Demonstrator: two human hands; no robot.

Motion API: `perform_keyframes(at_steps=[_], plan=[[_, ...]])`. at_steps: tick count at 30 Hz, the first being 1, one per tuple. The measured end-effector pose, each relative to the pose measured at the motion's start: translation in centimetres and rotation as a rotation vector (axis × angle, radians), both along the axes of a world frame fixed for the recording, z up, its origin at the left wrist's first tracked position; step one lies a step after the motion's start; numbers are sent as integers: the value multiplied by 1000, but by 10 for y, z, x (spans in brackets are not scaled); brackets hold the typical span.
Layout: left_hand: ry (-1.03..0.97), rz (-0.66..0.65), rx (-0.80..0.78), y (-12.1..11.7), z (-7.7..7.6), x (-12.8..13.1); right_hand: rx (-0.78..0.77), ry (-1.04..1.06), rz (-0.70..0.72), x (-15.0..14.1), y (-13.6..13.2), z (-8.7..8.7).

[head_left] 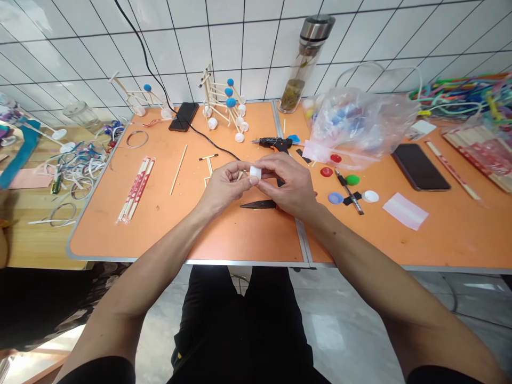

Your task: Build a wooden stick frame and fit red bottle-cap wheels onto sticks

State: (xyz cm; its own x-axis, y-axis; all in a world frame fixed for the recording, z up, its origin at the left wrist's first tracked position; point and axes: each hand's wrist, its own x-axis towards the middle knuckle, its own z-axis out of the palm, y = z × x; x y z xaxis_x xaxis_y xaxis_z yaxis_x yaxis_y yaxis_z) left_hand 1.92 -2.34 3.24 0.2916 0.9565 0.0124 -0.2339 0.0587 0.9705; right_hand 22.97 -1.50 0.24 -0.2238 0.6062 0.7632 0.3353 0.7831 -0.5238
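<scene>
While I kept both hands together above the orange surface, the fingers of my left hand pinched a small white piece from one side and those of my right hand from the other. The piece sat between the fingertips. Just beyond the right fingers lay a black-and-orange glue gun; nearer me than the fingers, a dark pointed blade, partly hidden by the right hand. Left of the left fingers: a small stick frame, then a thin stick, then wrapped sticks. Farther beyond the fingers stood a stick model with blue and white rounds. Right of the right fingers: a green disc, a white disc and, well apart, a dark phone.
</scene>
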Motion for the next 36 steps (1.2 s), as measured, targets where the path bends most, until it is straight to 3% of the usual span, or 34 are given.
perform_keyframes(at_steps=[11, 16, 24, 36], plan=[[-6, 17, -31, 0, -2, 2, -29, 14, -68, -2, 0, -1], [-17, -2, -30, 0, -3, 1, 25, 15, -24, -3, 0, 1], [-41, 10, -88, -2, 3, 4, -59, 0, -9, -2, -1, 2], [-24, -13, -90, 3, 0, 0, 60, -39, -15, -1, 3, -2]])
